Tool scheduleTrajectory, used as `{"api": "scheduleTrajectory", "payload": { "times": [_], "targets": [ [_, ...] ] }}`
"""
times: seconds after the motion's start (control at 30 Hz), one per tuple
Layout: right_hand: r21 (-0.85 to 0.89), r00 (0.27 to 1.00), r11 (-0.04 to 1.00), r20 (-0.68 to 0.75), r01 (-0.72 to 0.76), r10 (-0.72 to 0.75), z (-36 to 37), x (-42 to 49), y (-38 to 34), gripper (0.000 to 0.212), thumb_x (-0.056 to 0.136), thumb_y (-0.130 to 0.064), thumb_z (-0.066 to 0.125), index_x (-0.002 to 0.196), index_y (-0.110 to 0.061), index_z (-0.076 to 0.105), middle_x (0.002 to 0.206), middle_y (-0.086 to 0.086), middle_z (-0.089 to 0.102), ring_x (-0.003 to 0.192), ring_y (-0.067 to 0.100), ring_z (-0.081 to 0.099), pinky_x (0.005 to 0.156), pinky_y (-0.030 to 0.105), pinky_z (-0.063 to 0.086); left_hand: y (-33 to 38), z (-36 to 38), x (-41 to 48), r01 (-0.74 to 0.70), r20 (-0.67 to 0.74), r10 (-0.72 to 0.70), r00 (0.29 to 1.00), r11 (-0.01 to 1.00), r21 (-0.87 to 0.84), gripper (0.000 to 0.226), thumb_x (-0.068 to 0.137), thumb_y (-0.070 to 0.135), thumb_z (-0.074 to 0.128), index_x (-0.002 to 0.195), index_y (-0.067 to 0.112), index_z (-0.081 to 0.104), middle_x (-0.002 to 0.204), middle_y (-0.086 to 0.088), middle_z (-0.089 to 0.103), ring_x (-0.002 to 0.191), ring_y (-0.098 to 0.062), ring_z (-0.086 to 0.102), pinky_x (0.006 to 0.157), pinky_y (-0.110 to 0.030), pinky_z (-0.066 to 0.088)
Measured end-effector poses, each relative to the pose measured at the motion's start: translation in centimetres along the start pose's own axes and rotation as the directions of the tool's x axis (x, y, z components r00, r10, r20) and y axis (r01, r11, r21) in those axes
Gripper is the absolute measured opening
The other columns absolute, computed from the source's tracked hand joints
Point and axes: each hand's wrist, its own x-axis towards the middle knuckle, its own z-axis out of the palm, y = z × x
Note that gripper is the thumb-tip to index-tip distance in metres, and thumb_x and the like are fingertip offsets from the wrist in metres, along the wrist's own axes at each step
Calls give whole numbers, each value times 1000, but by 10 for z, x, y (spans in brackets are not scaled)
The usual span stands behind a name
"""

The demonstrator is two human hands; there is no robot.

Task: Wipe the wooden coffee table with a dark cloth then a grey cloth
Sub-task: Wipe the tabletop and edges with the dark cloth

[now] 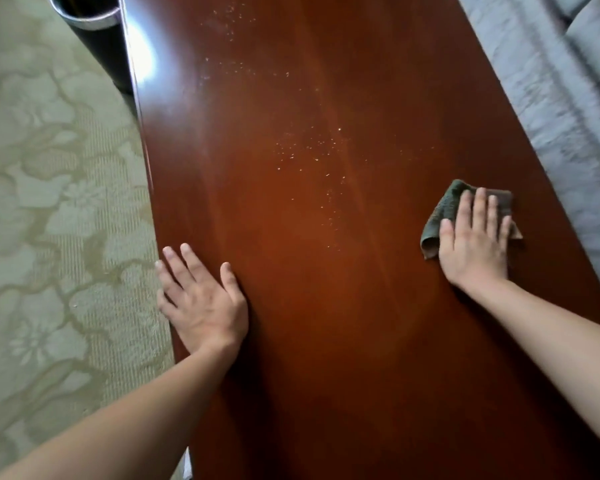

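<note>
A long, glossy reddish-brown wooden coffee table (326, 341) runs away from me up the middle of the view. Pale crumbs (312, 150) speckle its centre and its far part. A folded dark green cloth (445, 207) lies near the table's right edge. My right hand (475, 242) presses flat on it with straight fingers. My left hand (201, 303) rests flat on the table's left edge, fingers spread, holding nothing. No grey cloth is in view.
A patterned beige carpet (56, 237) covers the floor on the left. A dark cylindrical bin with a metal rim (94, 26) stands by the table's far left edge. A grey upholstered sofa (561, 116) runs along the right side.
</note>
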Motion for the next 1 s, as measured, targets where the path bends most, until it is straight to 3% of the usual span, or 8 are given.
{"api": "scheduleTrajectory", "payload": {
  "times": [0.17,0.33,0.4,0.53,0.6,0.73,0.87,1.0],
  "targets": [
    [-38,986,986,10,165,-165,7,-20,-112,76,102,-51,-1,167,-12,0,175,12,-4,162,30,-4,130,53,0,-5,-11,2,76,8,-77,997,949,-305,68,105,44,28,163,10,16,172,-11,13,157,-29,15,126,-52,15],
    [-64,864,861,27,504,-503,20,-60,-265,69,108,-48,10,167,-16,-2,176,8,-6,162,29,-7,130,53,-2,-22,-33,11,263,68,-291,954,712,-651,55,111,37,29,160,13,32,161,-15,41,148,-33,38,119,-37,25],
    [-43,787,785,53,617,-615,25,-86,-311,68,109,-48,16,168,-18,-2,176,6,-9,162,26,-10,130,52,-5,-42,-36,11,400,197,-365,910,647,-649,52,112,36,28,157,11,40,156,-18,48,143,-36,43,115,-36,30],
    [-29,679,680,91,733,-728,34,-108,-327,68,107,-51,19,168,-22,7,176,2,0,162,20,-5,130,49,-4,-74,-25,-7,497,452,-263,852,676,-543,60,112,39,18,149,4,50,151,-24,51,142,-38,45,117,-39,30],
    [-55,723,721,84,690,-686,37,-100,-303,71,103,-53,12,167,-23,11,176,1,6,163,21,2,131,49,0,-78,-22,-13,540,523,-257,813,670,-510,62,111,43,15,153,9,45,155,-20,48,145,-36,42,118,-38,27],
    [-79,961,958,1,276,-276,31,-72,-219,75,101,-53,0,167,-18,6,176,6,3,162,26,3,130,50,2,-78,-29,-18,501,503,-225,834,692,-520,66,109,50,10,148,15,50,145,-18,58,135,-38,51,112,-44,34],
    [-43,999,998,29,41,-40,19,-70,-161,78,101,-56,0,167,-14,1,176,10,-2,162,28,-2,130,54,4,-80,-29,-19,462,459,-230,858,735,-497,65,108,49,9,136,16,58,127,-22,67,119,-42,61,100,-45,41],
    [-41,996,996,22,82,-81,29,-97,-217,79,101,-53,4,166,-7,6,175,17,3,162,35,2,130,57,4,-82,-29,-19,468,452,-243,858,732,-495,61,110,43,13,133,13,61,123,-24,68,116,-44,61,97,-46,41]
  ]
}}
